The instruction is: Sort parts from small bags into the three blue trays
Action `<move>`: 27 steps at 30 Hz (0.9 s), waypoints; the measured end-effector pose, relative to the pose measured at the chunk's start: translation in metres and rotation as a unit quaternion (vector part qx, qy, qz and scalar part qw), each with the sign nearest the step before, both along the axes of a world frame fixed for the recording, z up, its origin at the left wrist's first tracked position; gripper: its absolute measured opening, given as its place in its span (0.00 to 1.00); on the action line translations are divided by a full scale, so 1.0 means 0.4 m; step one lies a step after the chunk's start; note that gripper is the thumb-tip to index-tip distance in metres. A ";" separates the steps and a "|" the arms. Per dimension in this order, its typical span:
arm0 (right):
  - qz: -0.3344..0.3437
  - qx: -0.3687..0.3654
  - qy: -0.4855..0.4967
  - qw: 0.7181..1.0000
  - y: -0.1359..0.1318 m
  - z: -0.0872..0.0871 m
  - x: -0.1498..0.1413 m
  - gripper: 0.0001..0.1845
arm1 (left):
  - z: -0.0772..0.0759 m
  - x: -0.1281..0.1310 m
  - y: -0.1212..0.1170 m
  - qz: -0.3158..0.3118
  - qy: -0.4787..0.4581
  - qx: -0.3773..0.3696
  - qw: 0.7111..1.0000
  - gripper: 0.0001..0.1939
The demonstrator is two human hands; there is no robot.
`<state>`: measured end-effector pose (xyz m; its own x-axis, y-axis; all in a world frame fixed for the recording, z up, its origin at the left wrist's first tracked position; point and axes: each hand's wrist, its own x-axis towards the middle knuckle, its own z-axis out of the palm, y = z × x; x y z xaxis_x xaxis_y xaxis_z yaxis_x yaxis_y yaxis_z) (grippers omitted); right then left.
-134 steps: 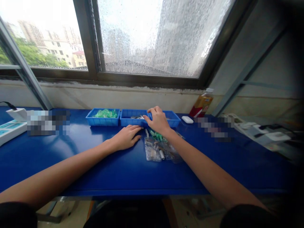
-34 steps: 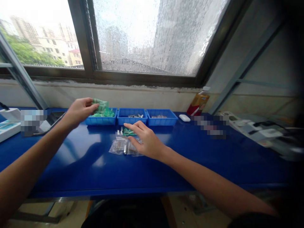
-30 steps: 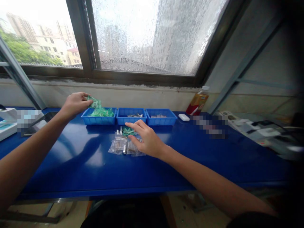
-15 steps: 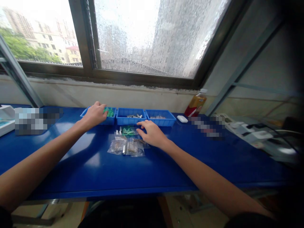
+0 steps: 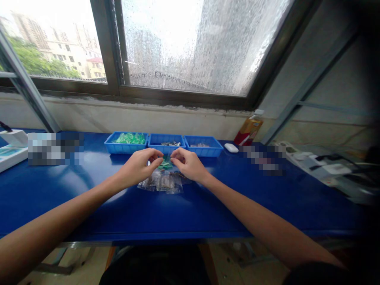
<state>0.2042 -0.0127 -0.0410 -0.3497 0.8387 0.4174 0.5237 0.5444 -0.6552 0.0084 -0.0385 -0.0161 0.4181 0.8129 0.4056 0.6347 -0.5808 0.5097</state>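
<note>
My left hand (image 5: 142,165) and my right hand (image 5: 188,164) face each other, fingertips close together, over the middle of the table. Thumb and fingers of my left hand are pinched; whatever they hold is too small to make out. A faint sheet of clear plastic, seemingly a clear plastic bag (image 5: 170,152), shows at the pinched fingertips of my right hand. Just below and behind the hands lie green pieces (image 5: 165,165) in clear wrapping. Nearer to me lie several filled clear bags (image 5: 164,183) with brownish contents, partly overlapping.
Along the wall stand three blue bins: one with green pieces (image 5: 130,138), one with metal parts (image 5: 170,143), one with small clear-looking items (image 5: 200,145). Right of them are a white case (image 5: 231,148) and a bottle (image 5: 248,130). A white device (image 5: 13,146) sits far left.
My left hand has come from the green pieces' bin down and right to meet my right hand. My right hand has barely moved; its fingers are more closed.
</note>
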 end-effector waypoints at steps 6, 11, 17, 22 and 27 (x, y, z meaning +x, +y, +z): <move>0.023 0.001 0.150 0.988 -0.047 0.024 -0.026 0.07 | 0.011 0.005 -0.003 -0.025 -0.191 -0.268 0.944 0.24; 0.019 0.255 -0.007 0.967 -0.061 0.019 -0.023 0.04 | 0.012 0.014 -0.015 -0.059 -0.299 -0.325 0.896 0.17; 0.012 0.256 -0.078 0.964 -0.073 0.021 -0.021 0.08 | -0.004 0.009 -0.003 -0.051 -0.316 -0.318 0.892 0.09; 0.098 0.079 0.050 0.991 -0.081 0.038 -0.023 0.22 | -0.001 0.004 0.008 -0.034 -0.350 -0.261 0.899 0.08; 0.095 -0.086 0.128 0.983 -0.064 0.027 -0.029 0.16 | 0.002 0.008 -0.001 -0.036 -0.326 -0.212 0.921 0.09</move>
